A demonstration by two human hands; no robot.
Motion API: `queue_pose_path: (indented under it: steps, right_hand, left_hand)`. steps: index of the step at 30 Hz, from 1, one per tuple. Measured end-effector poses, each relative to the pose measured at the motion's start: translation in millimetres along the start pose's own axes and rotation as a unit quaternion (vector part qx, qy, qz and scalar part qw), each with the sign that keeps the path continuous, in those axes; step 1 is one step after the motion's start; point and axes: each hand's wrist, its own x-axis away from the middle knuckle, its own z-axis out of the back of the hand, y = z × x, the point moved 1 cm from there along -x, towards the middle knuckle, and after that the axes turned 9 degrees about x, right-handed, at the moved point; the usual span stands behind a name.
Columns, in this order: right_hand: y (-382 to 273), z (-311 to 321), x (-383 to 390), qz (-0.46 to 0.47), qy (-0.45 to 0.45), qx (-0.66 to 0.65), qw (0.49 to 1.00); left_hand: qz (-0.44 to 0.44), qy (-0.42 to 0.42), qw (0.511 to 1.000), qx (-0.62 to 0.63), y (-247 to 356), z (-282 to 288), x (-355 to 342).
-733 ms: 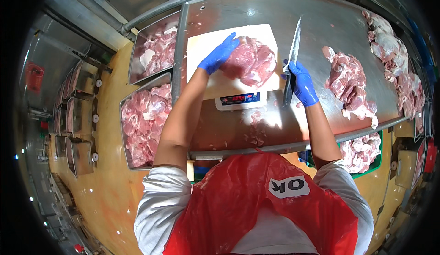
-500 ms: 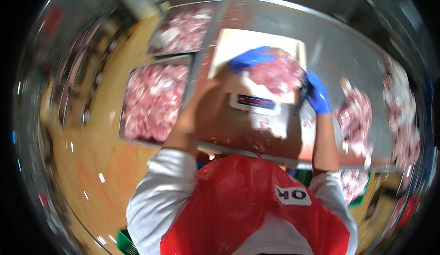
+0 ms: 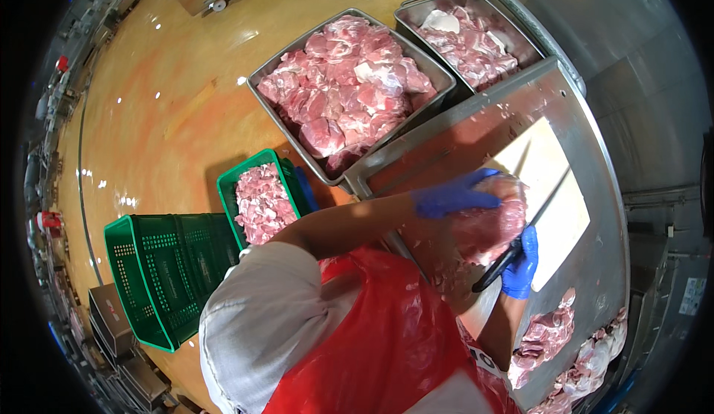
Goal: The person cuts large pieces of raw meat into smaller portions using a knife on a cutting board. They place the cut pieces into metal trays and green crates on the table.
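Note:
My left hand (image 3: 452, 195), in a blue glove, grips a large piece of raw pink meat (image 3: 491, 229) by its far left side. The meat is over the metal table, beside the left edge of a white cutting board (image 3: 559, 198). In my right hand (image 3: 522, 264), also blue-gloved, is a knife (image 3: 494, 268); the fingers wrap its black handle. The blade points up and away over the board. My right hand is close to the meat's right side; whether they touch I cannot tell.
A steel tub (image 3: 297, 137) heaped with meat stands left of the table (image 3: 595, 265), with a second tub (image 3: 532, 51) beyond it. A green crate (image 3: 227, 183) holds smaller pieces, near another green crate (image 3: 178, 280). More meat (image 3: 547, 336) lies on the table's near right.
My view has swung left, bringing the tubs and green crates closer to the middle. The meat has moved off the board to its left, held by my left hand. The knife stays in my right.

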Motion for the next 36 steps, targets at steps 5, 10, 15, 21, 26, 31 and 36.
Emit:
queue_pose_path:
  steps: [5, 10, 15, 21, 26, 31, 36]
  right_hand:
    - [-15, -117, -29, 0.005, -0.11, 0.006, 0.994]
    - [-46, -209, -155, 0.055, -0.199, 0.052, 0.977]
    - [-60, -190, -122, 0.062, -0.128, 0.128, 0.981]
    - [-21, -16, 57, 0.06, -0.057, 0.099, 0.992]
    - [16, 124, 165, 0.079, 0.229, 0.022, 0.97]
    - [40, 177, 187, 0.148, 0.355, -0.074, 0.92]
    - [89, 263, 251, 0.111, 0.467, -0.115, 0.869]
  left_hand:
    - [-0.042, 0.041, 0.998, 0.027, 67, 62, 19]
    - [0.032, 0.043, 0.998, -0.022, 137, 165, -47]
    - [-0.085, 0.351, 0.757, -0.544, 155, 279, -50]
    - [0.05, 0.316, 0.862, -0.394, 105, 272, 92]
    - [0.083, 0.144, 0.944, -0.285, 67, 173, 26]
    - [0.081, -0.177, 0.918, -0.345, 23, -14, -62]
    - [0.199, -0.399, 0.847, -0.29, -87, -219, -69]
